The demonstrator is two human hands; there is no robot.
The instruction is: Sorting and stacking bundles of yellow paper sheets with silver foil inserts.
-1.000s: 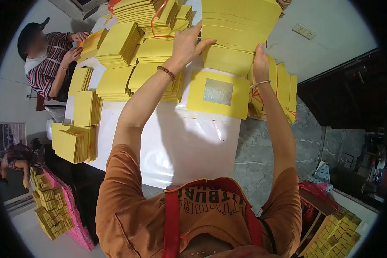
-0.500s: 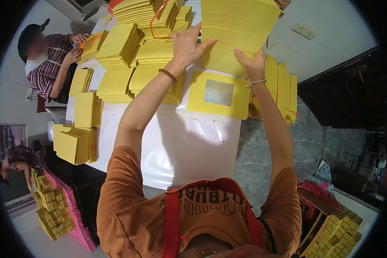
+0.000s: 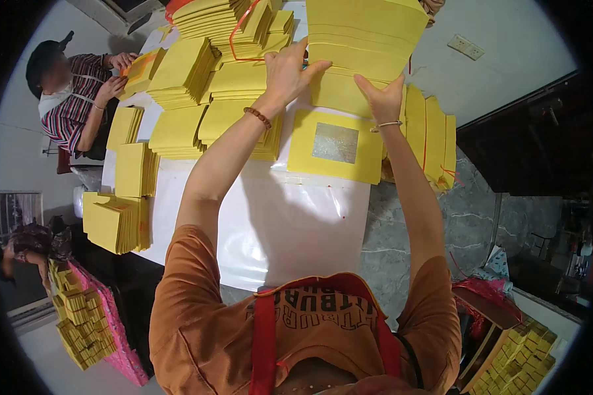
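Observation:
At the far side of the table, a tall stack of yellow paper sheets (image 3: 366,39) stands in layers between my hands. My left hand (image 3: 286,74) grips its left side, thumb on the near face and the other fingers mostly hidden by the edge. On the lower right of the same stack is my right hand (image 3: 385,102), thumb pointing up and fingers curled around the side. Just this side of the stack lies a flat yellow sheet (image 3: 302,148) with a silvery square patch (image 3: 336,143) in its middle.
Piles of yellow paper (image 3: 178,69) crowd the left of the white-covered table (image 3: 296,224). Tied yellow bundles (image 3: 433,141) stand at its right edge. A co-worker (image 3: 72,99) handles a yellow piece at far left; another person (image 3: 29,247) is beside more bundles. A dark door (image 3: 520,131) is at right.
My right hand has shifted slightly left along the stack's edge. My left hand and the stack stay almost where they were.

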